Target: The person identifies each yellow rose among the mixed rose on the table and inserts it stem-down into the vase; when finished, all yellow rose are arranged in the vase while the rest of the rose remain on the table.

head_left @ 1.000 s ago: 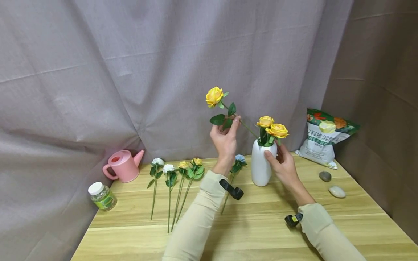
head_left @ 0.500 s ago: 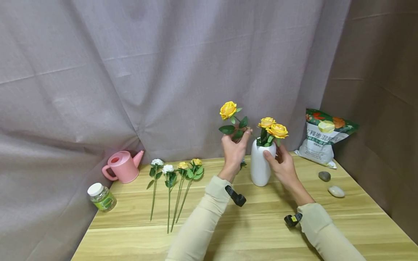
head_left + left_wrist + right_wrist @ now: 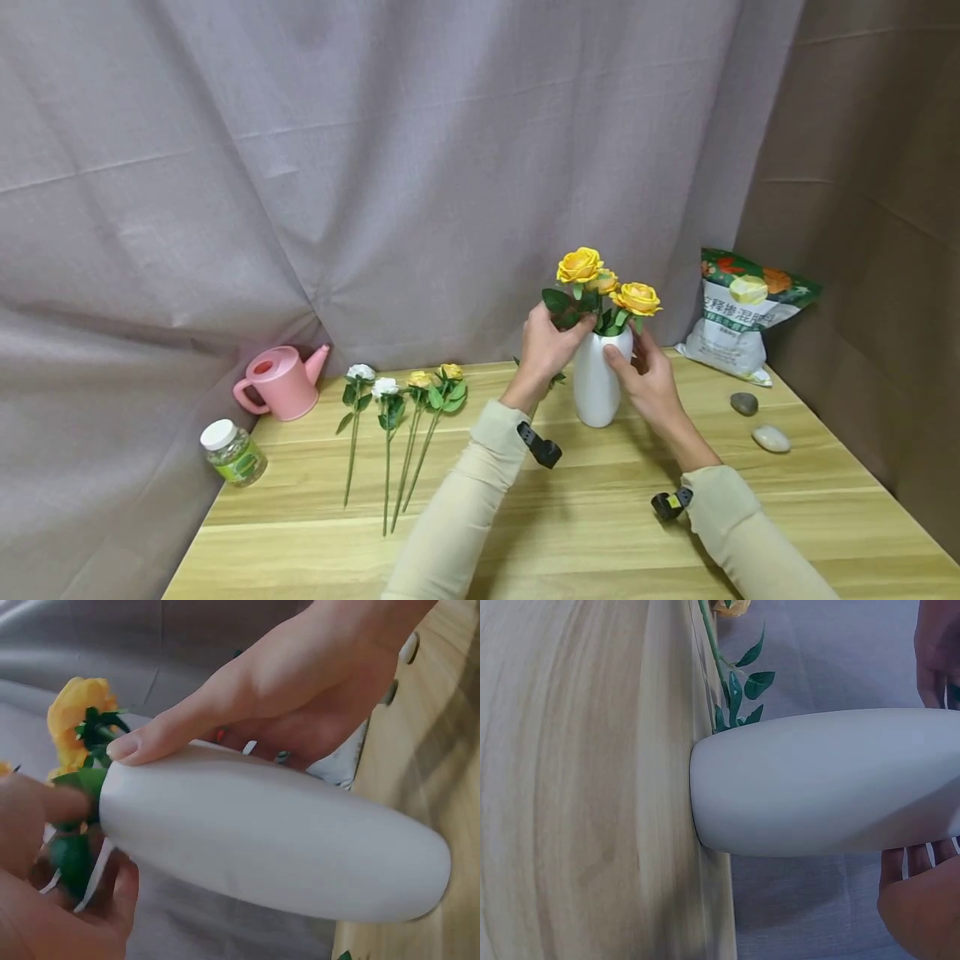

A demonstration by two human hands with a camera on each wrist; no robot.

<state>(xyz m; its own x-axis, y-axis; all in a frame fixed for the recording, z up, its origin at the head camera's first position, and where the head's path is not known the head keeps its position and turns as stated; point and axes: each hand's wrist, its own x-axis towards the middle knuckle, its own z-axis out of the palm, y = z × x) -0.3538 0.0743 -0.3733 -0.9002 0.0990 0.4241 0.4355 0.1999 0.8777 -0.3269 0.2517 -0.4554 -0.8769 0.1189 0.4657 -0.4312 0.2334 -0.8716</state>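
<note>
Moved since the earlier frames: one yellow rose (image 3: 580,266), brought rightward and down to the mouth of the white vase (image 3: 596,390). Left hand (image 3: 550,346): placed at the vase's 10 o'clock, thumb and fingers drawn into a pinch, by which the rose is held among its leaves; how deep its stem is set cannot be told. Right hand (image 3: 649,377): bent round the vase's upper wall at 3 o'clock, thumb laid in front, the vase being gripped.

Containers: white vase, stood upright on the bench (image 3: 592,533), occupied by two further yellow roses (image 3: 636,298). Pink watering can (image 3: 290,389), stood well apart at the vase's 9 o'clock. White-lidded jar (image 3: 242,460), set at the can's 7 o'clock, contents too small to be identified. Printed bag (image 3: 731,329), placed between the vase's 2 and 3 o'clock.
</note>
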